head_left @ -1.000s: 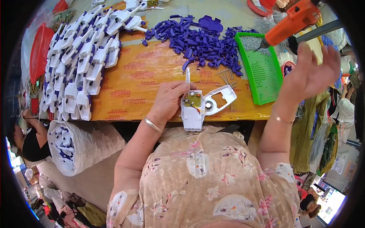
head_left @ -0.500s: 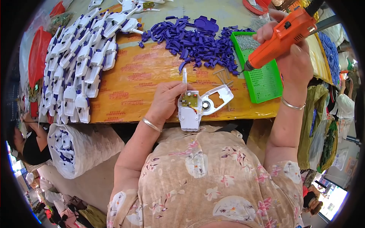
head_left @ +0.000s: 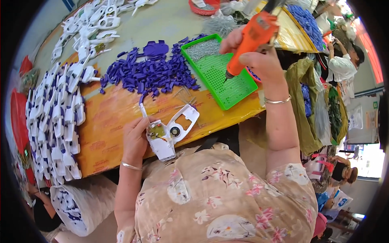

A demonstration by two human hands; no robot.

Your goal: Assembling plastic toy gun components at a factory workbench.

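My left hand (head_left: 135,139) grips an opened white plastic housing (head_left: 163,150) at the table's front edge. A small green circuit board (head_left: 156,130) lies inside it, and wires run towards the other white half (head_left: 190,114), which carries a round black speaker (head_left: 175,131). A thin white stem sticks up past my left fingers. My right hand (head_left: 259,60) is wrapped round an orange electric screwdriver (head_left: 252,38). Its bit points down over the green tray (head_left: 231,95), below the heap of small grey screws (head_left: 204,49) at the tray's far end.
Purple plastic parts (head_left: 146,71) are piled left of the tray, with several long screws (head_left: 184,96) nearby. White-and-purple assemblies (head_left: 56,121) crowd the table's left side; more white housings (head_left: 89,26) lie behind. A white sack (head_left: 91,198) stands at lower left. Other people are in the background.
My view has turned right. The screwdriver in my right hand has gone from beside the tray's left edge to over the tray. My left hand still holds the housing.
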